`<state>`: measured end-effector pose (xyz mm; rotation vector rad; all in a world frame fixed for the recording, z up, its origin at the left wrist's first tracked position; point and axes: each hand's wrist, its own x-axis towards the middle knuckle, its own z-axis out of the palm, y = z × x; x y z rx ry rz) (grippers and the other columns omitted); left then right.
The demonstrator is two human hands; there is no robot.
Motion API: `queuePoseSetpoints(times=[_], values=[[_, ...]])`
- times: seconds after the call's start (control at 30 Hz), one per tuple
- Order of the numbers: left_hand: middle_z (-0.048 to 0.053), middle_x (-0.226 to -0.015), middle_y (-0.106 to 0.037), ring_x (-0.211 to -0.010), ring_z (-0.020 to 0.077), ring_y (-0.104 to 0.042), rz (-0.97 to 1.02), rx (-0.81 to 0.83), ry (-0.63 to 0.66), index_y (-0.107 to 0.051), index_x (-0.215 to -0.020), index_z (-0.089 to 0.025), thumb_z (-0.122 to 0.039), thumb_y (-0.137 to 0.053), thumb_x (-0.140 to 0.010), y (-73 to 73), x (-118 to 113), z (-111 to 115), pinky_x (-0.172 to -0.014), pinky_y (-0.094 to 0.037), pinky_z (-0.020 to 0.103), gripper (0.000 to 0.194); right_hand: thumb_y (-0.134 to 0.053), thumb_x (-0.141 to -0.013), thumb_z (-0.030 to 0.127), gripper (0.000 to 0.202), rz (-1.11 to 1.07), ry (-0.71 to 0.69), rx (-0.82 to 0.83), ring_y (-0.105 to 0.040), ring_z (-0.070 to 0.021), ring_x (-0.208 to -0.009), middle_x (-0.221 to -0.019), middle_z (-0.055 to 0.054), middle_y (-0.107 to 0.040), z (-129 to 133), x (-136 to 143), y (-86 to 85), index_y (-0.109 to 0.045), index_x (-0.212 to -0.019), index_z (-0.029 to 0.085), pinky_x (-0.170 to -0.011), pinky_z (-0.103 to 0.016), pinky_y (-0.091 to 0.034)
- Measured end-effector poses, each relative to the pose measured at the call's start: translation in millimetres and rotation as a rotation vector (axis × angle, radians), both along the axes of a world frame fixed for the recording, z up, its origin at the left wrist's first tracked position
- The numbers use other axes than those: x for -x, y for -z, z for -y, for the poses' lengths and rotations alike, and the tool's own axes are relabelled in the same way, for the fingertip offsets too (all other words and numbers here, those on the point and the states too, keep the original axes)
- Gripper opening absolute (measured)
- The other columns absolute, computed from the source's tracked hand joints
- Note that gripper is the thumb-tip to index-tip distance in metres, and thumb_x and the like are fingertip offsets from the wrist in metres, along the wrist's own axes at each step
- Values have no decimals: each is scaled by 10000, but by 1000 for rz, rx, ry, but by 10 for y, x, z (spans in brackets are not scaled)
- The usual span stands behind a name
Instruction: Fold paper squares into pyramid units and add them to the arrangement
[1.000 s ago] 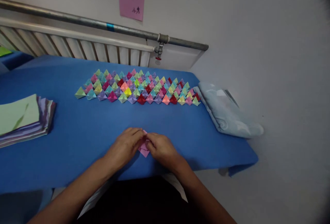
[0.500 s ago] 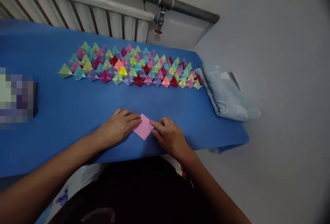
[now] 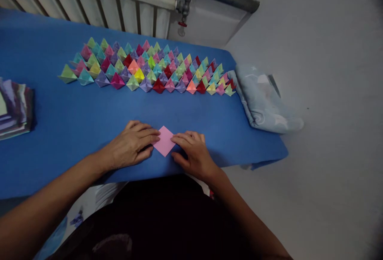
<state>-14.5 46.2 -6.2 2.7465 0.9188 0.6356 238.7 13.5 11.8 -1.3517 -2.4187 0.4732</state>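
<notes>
A small pink square of paper [image 3: 164, 144] lies on the blue table covering, turned so that one corner points towards me. My left hand [image 3: 130, 144] rests flat at its left side, fingertips on the paper's edge and thumb apart from the fingers. From the right, my right hand [image 3: 194, 152] touches the opposite edge with its fingertips, its thumb spread lower down off the paper. Neither hand grips the sheet. Beyond them stand several rows of folded paper boats [image 3: 146, 85] in many colours.
A stack of coloured paper [image 3: 18, 110] sits at the left edge of view. On the right, a folded light-blue blanket [image 3: 263, 100] lies against the wall. Behind the blue-covered table [image 3: 89, 128] are a white radiator [image 3: 113, 10] and a metal pipe with a red-handled valve [image 3: 183, 24].
My right thumb has moved away from the paper and its fingers lie flatter on the edge. My left thumb now shows apart from the fingers. The view has shifted slightly.
</notes>
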Motion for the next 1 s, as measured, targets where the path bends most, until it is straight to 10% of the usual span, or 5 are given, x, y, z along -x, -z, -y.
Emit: queuePoseSetpoints(times=[1.0], values=[[58,-1036,-746,-996,232,-639,128,13,-148,-672,-884,-187,-307,-491,-988,54,-88,-24,-884,-436,413,241,-636,-914,250,71,-169,189,-7,-626,-222,-1028,-1088,-70,-702,-193,68,120,-695,-893,217,-884,-391,-415]])
